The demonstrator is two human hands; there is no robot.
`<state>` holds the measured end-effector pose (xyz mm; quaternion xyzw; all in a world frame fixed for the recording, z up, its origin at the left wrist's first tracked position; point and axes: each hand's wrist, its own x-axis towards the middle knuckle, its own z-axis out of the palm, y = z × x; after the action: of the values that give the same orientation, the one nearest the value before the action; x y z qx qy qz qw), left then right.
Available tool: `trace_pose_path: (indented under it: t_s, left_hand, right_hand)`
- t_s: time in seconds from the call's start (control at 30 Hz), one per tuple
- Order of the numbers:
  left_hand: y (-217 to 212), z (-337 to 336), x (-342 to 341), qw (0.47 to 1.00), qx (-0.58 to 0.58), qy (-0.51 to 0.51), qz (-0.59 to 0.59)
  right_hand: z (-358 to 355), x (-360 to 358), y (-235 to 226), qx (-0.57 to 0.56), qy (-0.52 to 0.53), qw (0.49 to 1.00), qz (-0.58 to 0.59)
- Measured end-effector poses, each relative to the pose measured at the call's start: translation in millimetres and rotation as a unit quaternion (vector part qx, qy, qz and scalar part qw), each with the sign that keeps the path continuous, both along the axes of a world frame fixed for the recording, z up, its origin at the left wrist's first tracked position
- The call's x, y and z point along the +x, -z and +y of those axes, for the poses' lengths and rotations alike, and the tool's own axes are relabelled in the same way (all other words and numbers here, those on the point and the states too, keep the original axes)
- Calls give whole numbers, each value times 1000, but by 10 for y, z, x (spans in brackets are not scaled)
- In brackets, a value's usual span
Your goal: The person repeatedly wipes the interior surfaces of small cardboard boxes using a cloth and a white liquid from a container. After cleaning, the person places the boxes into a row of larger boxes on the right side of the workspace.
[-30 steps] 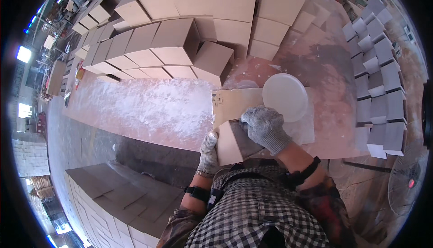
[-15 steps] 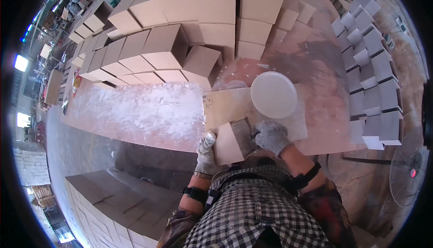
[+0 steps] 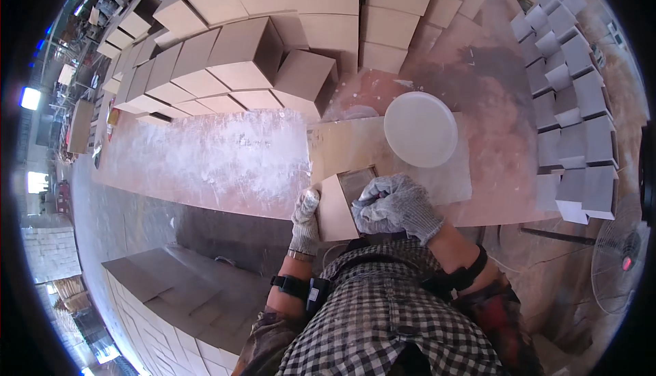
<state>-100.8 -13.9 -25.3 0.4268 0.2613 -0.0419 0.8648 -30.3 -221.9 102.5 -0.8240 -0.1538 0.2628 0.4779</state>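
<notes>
A small beige box is tilted at the near edge of the table, its darker open side facing right. My left hand, in a whitened knit glove, grips the box along its left side. At the opening is my right hand, gloved in grey knit, its fingers curled together; whatever they hold is hidden. Beneath and beyond the box lies a flat tan board. A round white lid or shallow dish rests on this board, just beyond my right hand.
Beige boxes stand stacked along the table's far side. Rows of grey-white boxes line the right. White powder covers the red tabletop at left. More boxes are stacked near left; a fan stands at lower right.
My right hand has moved left, across the box's open side. The box has turned slightly in my left hand, and the whole view has shifted a little.
</notes>
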Motion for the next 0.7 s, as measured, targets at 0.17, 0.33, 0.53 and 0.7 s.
trace_pose_path:
  t_s: [0.17, 0.33, 0.53, 0.7]
  left_hand:
    - [-43, -33, -10, 1000, -18, -9, -3]
    - [67, -26, -56, 1000, -3, -24, 20]
    - [-169, -16, 7, 999, -34, 24, -9]
    - [99, 77, -61, 999, -34, 15, 21]
  right_hand:
    - [15, -57, 100, 95, 11, 995, -11]
    - [84, -170, -69, -57, -35, 993, -96]
    - [-150, -216, 118, -132, -134, 891, -413]
    - [-185, -241, 208, -196, -111, 922, -314]
